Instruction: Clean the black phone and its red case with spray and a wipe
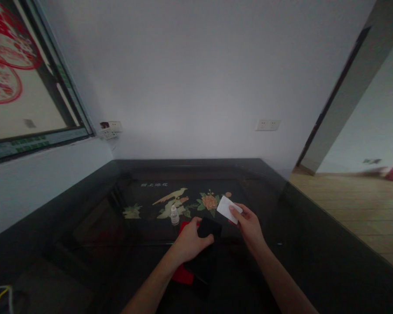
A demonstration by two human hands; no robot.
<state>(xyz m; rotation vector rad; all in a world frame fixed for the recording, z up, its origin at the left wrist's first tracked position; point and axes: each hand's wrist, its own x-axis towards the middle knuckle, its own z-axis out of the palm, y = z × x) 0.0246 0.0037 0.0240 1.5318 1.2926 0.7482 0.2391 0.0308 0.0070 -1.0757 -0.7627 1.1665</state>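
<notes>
My left hand [192, 237] is closed around the edge of a black flat object [210, 227], its thumb and fingers on either side. The object blends into the dark table, so I cannot tell its kind. Under it and my left wrist lies something red and flat [183, 275], partly hidden. My right hand [249, 224] pinches a small white cloth or paper square [228, 209] between thumb and fingers, just right of the black object and apart from it. A small clear bottle with a white cap [174, 215] stands upright beyond my left hand.
The glossy dark table [268, 183] carries a bird-and-flower picture [210, 201]. It meets a pale wall holding sockets [267, 125]. A window [22, 87] is on the left, with a yellow and white cable [1, 296] at the lower left. Wooden floor [340, 213] lies to the right.
</notes>
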